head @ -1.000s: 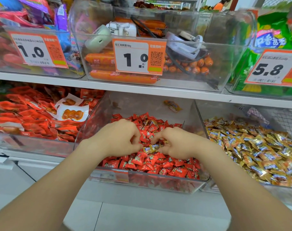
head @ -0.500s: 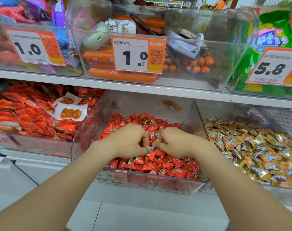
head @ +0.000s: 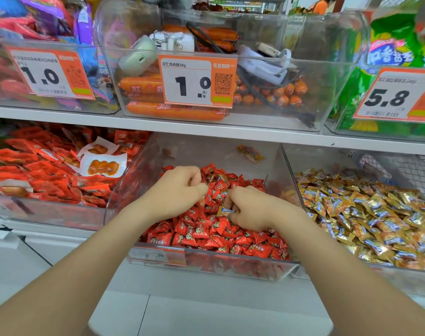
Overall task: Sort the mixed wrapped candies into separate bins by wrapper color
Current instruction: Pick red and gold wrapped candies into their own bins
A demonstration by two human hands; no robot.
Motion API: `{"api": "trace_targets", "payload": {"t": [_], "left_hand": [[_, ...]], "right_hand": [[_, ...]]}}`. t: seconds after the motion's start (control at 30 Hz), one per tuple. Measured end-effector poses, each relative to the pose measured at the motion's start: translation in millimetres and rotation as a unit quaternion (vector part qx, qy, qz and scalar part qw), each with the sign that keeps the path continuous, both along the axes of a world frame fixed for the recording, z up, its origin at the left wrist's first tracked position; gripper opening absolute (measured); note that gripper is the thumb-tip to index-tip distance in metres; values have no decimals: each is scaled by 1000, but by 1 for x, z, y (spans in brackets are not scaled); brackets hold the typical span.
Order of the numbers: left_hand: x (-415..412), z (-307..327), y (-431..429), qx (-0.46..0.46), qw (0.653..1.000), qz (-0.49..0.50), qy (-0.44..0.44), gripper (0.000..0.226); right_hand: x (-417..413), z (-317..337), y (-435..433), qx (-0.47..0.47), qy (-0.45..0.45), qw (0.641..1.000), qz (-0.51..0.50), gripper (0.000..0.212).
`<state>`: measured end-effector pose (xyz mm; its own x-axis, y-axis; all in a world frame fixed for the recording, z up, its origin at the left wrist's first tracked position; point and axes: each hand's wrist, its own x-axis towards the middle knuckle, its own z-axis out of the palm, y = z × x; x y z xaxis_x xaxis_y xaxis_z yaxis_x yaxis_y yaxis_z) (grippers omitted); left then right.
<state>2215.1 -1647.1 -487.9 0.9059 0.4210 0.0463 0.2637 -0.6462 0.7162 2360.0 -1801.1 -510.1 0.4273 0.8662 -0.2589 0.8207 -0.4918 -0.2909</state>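
We have both hands down in the middle clear plastic bin (head: 230, 266), because that is where the mix-up sits: a heap of red candies (head: 197, 232) with the wrong colour tucked among them. Our right hand (head: 251, 210) lies knuckles-up on the heap, its thumb and forefinger pinching a gold candy (head: 225, 211) at the inner edge of the fist, where its blue label shows. Our left hand (head: 180, 190) is curled with its fingertips pushed into the heap, likely raking for another stray; whether it grips anything we cannot tell. The wrappers are glossy, crinkled foil, pillow-shaped with pinched, flared ends, so they should slide over one another and hide what lies beneath. The gold candy's home, we judge, is the neighbouring bin (head: 313, 161) on the right, piled with gold candies (head: 366, 214) of the same look. One more orange-gold wrapper (head: 251, 154) shows at the back of the middle bin, well apart from both hands.
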Motion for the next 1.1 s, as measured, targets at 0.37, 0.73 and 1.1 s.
{"api": "trace_targets", "payload": {"t": [0.37,0.73,1.1], "left_hand": [[2,-6,15,-79,992,99,-13,9],[34,-18,-7,106,989,-96,31,27],[67,-28,-28,139,966,-137,168,24]], "right_hand": [[3,5,-2,6,-13,1000,-10,21],[0,39,-12,261,231,906,-239,32],[-5,54,-31,247,269,893,-262,38]]}}
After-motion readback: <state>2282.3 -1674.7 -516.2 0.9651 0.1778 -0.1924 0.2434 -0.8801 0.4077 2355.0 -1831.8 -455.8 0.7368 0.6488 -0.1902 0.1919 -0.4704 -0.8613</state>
